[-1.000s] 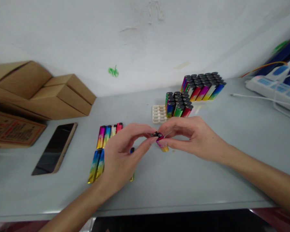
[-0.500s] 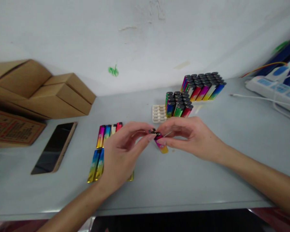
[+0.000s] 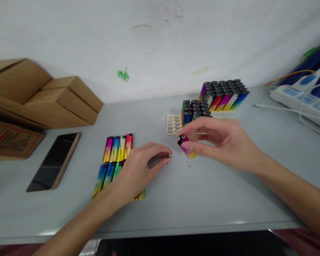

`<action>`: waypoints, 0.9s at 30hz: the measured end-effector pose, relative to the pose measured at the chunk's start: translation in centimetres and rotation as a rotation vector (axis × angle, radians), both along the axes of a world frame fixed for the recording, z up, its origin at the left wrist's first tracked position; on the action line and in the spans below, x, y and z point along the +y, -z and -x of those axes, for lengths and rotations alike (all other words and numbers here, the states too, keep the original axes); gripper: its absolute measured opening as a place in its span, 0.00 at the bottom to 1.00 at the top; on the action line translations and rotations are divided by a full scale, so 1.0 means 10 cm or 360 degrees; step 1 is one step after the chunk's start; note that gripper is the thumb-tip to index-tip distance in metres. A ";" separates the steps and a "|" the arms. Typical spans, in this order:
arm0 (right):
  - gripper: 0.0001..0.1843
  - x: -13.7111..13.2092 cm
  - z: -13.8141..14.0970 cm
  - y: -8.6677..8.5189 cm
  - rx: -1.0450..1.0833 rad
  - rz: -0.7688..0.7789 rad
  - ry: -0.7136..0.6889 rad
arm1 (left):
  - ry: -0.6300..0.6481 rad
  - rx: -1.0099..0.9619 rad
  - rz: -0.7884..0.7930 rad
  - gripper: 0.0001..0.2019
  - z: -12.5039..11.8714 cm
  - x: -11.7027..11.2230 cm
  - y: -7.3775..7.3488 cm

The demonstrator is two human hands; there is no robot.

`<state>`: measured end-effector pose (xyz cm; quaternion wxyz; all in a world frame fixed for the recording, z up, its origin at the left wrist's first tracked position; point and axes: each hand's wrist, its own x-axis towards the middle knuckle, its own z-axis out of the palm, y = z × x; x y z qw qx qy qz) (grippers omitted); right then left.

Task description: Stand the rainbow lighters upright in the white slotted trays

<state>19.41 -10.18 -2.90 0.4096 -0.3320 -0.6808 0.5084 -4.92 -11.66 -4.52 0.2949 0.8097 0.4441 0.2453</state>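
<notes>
Pinched in my right hand (image 3: 221,144) is a lighter (image 3: 188,149) with a black top and a pink-to-yellow body, tilted above the table. A thin pale strip (image 3: 198,133) shows between that hand's fingers; its kind is unclear. My left hand (image 3: 141,163) grips a small dark piece with a shiny round end (image 3: 168,155) between thumb and fingertip. Under and beside this hand lie two rows of bright lighters (image 3: 117,148), partly covered by it. Behind my right hand, upright black-topped lighters (image 3: 194,108) fill part of a white slotted tray (image 3: 174,124).
A fuller block of upright lighters (image 3: 224,94) stands at the back right. Cardboard boxes (image 3: 66,103) and a phone (image 3: 54,161) are on the left. On the far right sit a white power strip (image 3: 296,97) and a cable (image 3: 280,107). A wall (image 3: 160,64) borders the table's back.
My hands have moved apart. The small dark piece has come away from the lighter's top in my left hand, while my right hand has carried the lighter slightly right and up.
</notes>
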 end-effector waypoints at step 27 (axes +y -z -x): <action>0.14 -0.11 0.09 0.15 0.0015 -0.0106 -0.0048 | -0.0356 -0.1104 0.0403 0.07 -0.07 -0.14 -0.20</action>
